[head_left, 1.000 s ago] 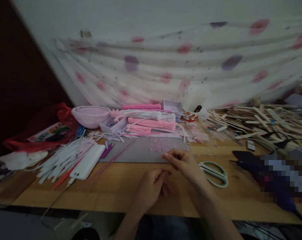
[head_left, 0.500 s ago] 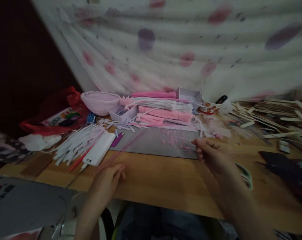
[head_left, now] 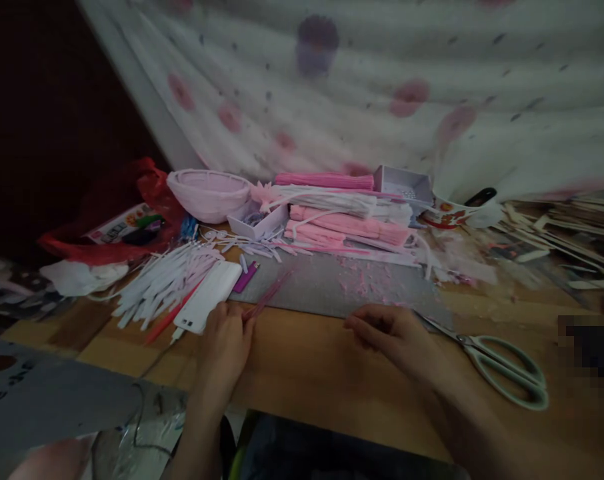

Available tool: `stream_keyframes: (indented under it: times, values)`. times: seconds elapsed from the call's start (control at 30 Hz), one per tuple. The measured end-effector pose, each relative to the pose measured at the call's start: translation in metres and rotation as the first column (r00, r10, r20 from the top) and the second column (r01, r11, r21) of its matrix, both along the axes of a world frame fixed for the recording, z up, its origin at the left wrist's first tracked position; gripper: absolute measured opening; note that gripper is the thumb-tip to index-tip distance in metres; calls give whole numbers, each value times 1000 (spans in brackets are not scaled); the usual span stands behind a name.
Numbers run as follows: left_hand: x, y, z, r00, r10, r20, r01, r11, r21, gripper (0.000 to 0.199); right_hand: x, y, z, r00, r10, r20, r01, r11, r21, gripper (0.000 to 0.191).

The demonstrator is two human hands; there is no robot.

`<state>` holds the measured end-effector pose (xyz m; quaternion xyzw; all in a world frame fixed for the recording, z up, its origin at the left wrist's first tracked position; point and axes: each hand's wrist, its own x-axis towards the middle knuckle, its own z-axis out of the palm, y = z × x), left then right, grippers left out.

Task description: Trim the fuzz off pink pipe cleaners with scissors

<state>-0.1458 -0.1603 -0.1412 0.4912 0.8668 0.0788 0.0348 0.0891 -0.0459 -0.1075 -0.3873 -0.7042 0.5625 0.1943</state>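
Observation:
My left hand [head_left: 228, 340] is closed at the near end of several thin pink strands [head_left: 273, 293], which slant away over the grey mat [head_left: 312, 287]. A white phone or power bank [head_left: 209, 293] lies right beside this hand. Over the table's front part, my right hand [head_left: 389, 330] has its fingers curled together near the mat's front edge; anything between the fingertips is too small to make out. Green-handled scissors [head_left: 502, 367] lie beside it, their blades partly behind the hand. Pink scraps [head_left: 369, 280] are scattered on the mat.
Behind the mat are pink pipe-cleaner bundles [head_left: 352, 223], a woven-looking bowl [head_left: 209, 193], small white boxes [head_left: 405, 187] and a paper tub [head_left: 447, 213]. White strips [head_left: 157, 287] and a red bag [head_left: 157, 180] lie left. Wooden sticks [head_left: 572, 220] pile up right.
My right hand has come left and nearer, away from the scraps. My left hand has moved right and up to the pink strands. The view has shifted, showing the scissors whole.

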Motion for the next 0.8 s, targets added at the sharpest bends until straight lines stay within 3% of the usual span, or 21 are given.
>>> stream_keyframes:
  times: [0.1, 0.2, 0.33, 0.43, 0.5, 0.63, 0.67, 0.73, 0.8]
  values:
    - [-6, -5, 6, 996, -26, 85, 25, 1000, 15, 20, 2, -1, -3, 999, 24, 30, -24, 999, 21, 33]
    - [-10, -15, 17, 947, 15, 321, -24, 999, 27, 13, 0, -6, -8, 997, 66, 28, -66, 998, 1, 31]
    - [8, -23, 21, 818, -85, 570, -6, 988, 156, 17, -13, -23, -12, 986, 163, -23, -164, 986, -37, 36]
    - [41, -21, 14, 623, -173, 763, -38, 968, 250, 22, -27, -44, -12, 977, 174, -127, -178, 984, -18, 33]
    - [68, -17, 10, 502, -223, 836, -80, 950, 301, 22, -34, -57, -16, 958, 74, -277, -91, 995, -50, 31]
    - [117, -8, 13, 448, -345, 825, -105, 896, 431, 16, -32, -67, -36, 903, -180, -391, 172, 983, -56, 37]
    - [127, -5, 14, 401, -387, 830, -86, 886, 455, 14, -27, -64, -40, 880, -237, -412, 236, 970, -55, 40]
    - [138, 2, 17, 214, -450, 867, -106, 872, 478, 11, -9, -51, -42, 827, -328, -457, 345, 937, -49, 45]
    - [140, 14, 21, 12, -463, 886, -198, 868, 456, 18, 19, -32, -33, 766, -398, -505, 447, 894, -28, 48]
